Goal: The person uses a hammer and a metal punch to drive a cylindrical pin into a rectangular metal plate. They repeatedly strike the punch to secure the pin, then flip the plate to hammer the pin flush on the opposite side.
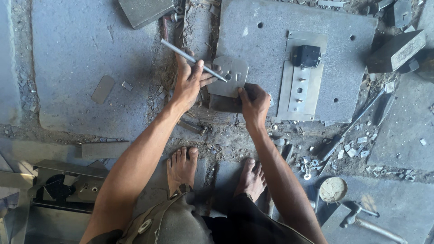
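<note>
The left hand (189,80) is gripping a thin metal rod (192,60) like a pen, its tip resting on a small square metal plate (230,76) (one with a few holes). The right hand (254,103) is pinching the plate's lower edge, holding it flat on a big grey slab (257,45). A black block (306,56) is sitting on a strip nearby, and a hammer (366,220) is lying at lower right.

Grey holed plate (231,77) flat; rod (192,59) slanted.
</note>
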